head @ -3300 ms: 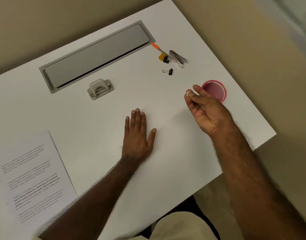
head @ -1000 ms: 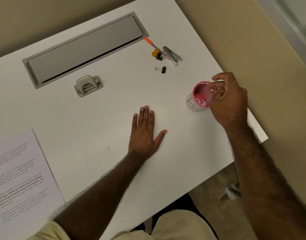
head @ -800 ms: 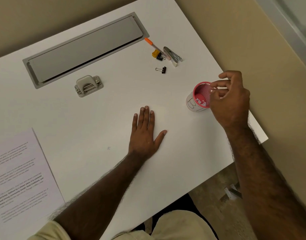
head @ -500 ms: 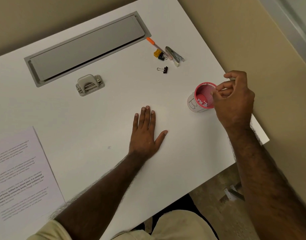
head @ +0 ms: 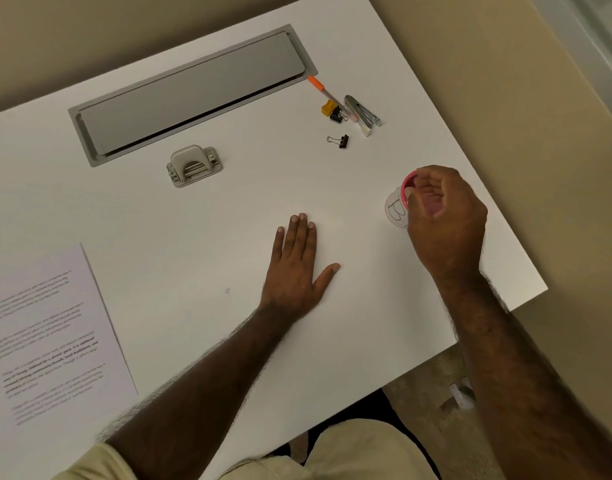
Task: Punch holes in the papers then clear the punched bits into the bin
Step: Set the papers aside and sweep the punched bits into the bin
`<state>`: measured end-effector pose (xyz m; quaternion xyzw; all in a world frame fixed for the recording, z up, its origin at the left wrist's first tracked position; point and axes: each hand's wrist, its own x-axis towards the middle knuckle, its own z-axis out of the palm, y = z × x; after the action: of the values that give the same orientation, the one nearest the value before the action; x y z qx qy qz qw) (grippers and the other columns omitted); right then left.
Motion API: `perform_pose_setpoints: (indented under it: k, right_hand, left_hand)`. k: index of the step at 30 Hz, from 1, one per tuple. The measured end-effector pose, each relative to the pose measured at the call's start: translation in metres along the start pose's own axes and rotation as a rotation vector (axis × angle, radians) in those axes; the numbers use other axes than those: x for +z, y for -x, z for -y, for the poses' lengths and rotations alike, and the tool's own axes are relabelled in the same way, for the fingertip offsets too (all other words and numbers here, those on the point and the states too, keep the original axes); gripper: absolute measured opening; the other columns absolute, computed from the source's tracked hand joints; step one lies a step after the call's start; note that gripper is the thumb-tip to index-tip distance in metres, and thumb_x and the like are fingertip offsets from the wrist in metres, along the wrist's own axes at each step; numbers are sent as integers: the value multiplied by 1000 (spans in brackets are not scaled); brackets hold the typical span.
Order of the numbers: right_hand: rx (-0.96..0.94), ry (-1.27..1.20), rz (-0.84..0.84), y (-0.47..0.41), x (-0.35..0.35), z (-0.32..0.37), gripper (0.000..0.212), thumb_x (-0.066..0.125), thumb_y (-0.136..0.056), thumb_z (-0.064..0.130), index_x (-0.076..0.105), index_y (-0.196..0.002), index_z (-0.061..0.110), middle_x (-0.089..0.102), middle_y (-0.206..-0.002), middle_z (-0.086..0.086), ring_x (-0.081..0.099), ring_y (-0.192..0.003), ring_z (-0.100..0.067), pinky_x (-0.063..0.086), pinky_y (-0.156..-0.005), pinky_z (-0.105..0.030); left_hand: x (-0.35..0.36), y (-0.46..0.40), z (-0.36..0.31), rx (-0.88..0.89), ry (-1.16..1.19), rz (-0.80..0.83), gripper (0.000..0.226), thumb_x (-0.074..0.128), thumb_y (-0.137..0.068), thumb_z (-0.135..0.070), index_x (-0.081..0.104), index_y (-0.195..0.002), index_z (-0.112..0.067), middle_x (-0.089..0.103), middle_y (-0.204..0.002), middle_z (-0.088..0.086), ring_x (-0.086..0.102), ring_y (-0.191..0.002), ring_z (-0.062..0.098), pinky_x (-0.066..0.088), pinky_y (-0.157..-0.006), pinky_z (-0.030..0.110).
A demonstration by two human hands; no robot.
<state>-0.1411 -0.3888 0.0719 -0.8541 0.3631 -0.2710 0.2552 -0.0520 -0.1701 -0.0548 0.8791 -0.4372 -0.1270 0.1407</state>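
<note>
Two hands: left hand (head: 295,268) flat on smooth white desk (head: 228,230), right hand (head: 443,216) curled over round pink-rimmed cup (head: 398,209)

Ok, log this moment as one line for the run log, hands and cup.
left hand: flat on table | right hand: fingers curled over pink-rimmed cup | hole punch: untouched

white desk (head: 200,237) | punch (head: 194,165) | papers (head: 48,337) (printed) | cup (head: 398,209)
</note>
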Motion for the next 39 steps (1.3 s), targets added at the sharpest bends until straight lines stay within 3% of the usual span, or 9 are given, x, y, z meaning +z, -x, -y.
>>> perform_pose_setpoints:
  k: [5, 8, 13, 22, 30, 39]
  right_hand:
    - [-68, -77, 72, 28, 23, 23, 24, 72, -96, 13, 71, -120, 8, 76, -111, -3, 71, -100, -16, 57, -91, -26]
    - [-94, -116, 144, 45, 39, 34, 24, 71, -97, 10, 70, -121, 8, 76, -110, -2, 70, -100, -15, 58, -88, -30]
    - [-67, -135, 261, 70, 64, 51, 25, 72, -97, 15, 70, -121, 14, 75, -110, 3, 69, -97, -12, 60, -87, -36]
    - [-70, -98, 458, 112, 102, 87, 27, 72, -96, 16, 69, -123, 20, 75, -108, 8, 68, -95, -9, 56, -91, -27]
    - [-136, -42, 644, 138, 133, 107, 26, 71, -95, 15, 70, -118, 28, 70, -100, 19, 63, -93, -1, 50, -90, -18]
    - [-234, -1, 804, 154, 161, 117, 47, 67, -100, 17, 59, -143, 31, 74, -122, 8, 66, -109, -11, 45, -100, -21]
  left_hand:
    - [-11, 25, 23, -52, 16, -49, 85, 33, -113, -58, 12, -173, -2, 3, -184, 15, -3, -172, 29, 0, -140, 48]
    - [-16, 48, 47, -102, 13, -89, 83, 39, -114, -54, 15, -173, -1, 6, -183, 16, 1, -172, 31, 4, -140, 50]
    - [-26, 81, 86, -206, -9, -104, 88, 29, -112, -63, 11, -173, -2, 3, -184, 14, -2, -172, 30, 4, -139, 51]
    - [-32, 126, 134, -338, -49, -81, 109, 25, -103, -81, 0, -173, -1, -7, -183, 19, -9, -171, 33, 0, -138, 59]
    - [-32, 131, 138, -320, -77, -51, 114, 16, -100, -87, -1, -173, -2, -8, -183, 18, -8, -171, 34, 5, -137, 61]
    - [-36, 131, 139, -307, -77, -7, 117, 6, -96, -90, -2, -173, -3, -12, -183, 18, -12, -171, 34, 3, -136, 61]
